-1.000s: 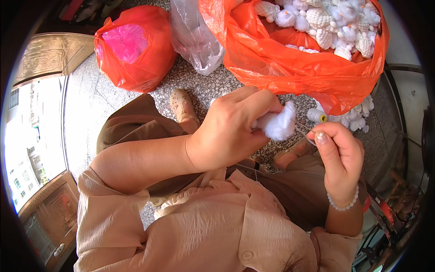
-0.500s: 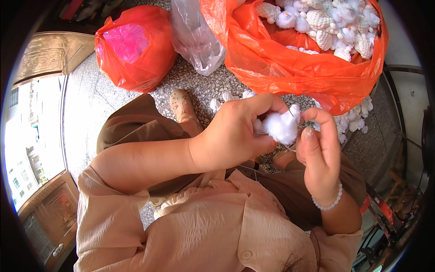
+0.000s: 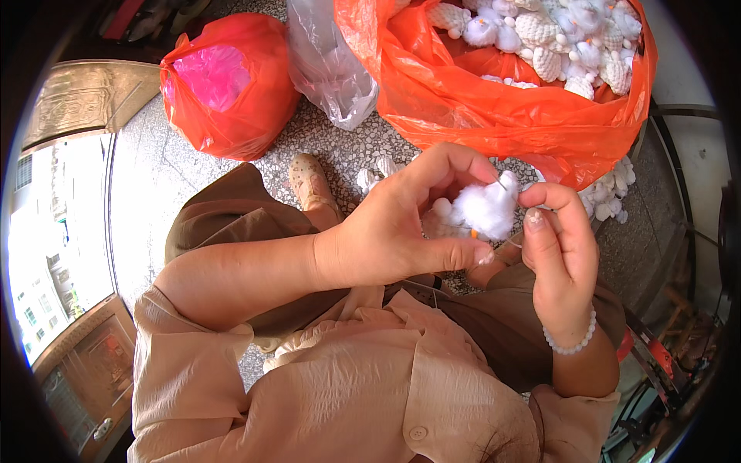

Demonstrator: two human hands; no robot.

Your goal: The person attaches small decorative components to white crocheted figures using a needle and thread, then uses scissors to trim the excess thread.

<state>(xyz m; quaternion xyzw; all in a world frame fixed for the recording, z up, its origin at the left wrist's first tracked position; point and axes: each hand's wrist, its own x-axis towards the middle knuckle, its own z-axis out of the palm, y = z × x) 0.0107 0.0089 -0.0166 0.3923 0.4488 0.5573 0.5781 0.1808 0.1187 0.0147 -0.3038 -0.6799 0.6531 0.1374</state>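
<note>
My left hand (image 3: pixel 386 220) is closed around a small crocheted toy of white yarn. Fluffy white fur (image 3: pixel 486 210) covers its upper side, and a bit of orange (image 3: pixel 474 233) shows at its lower edge. A thin dark needle (image 3: pixel 502 184) appears at the toy's top, close to my left index fingertip. Just right of the toy, my right hand (image 3: pixel 567 258) has thumb and index finger pinched together; what is between them is too small to make out. A pale thread (image 3: pixel 509 244) loops from the toy toward my right hand.
A large orange plastic bag (image 3: pixel 494 123) at the far right holds many similar white toys (image 3: pixel 540 35). More white pieces (image 3: pixel 610 193) lie on the floor beside it. Far left stand a knotted orange bag (image 3: pixel 231 116) with pink inside and a clear plastic bag (image 3: pixel 336 77).
The toy has turned in my left hand, so the orange bit and more crochet show. My left thumb has stretched out along its lower side. My right hand has shifted slightly right.
</note>
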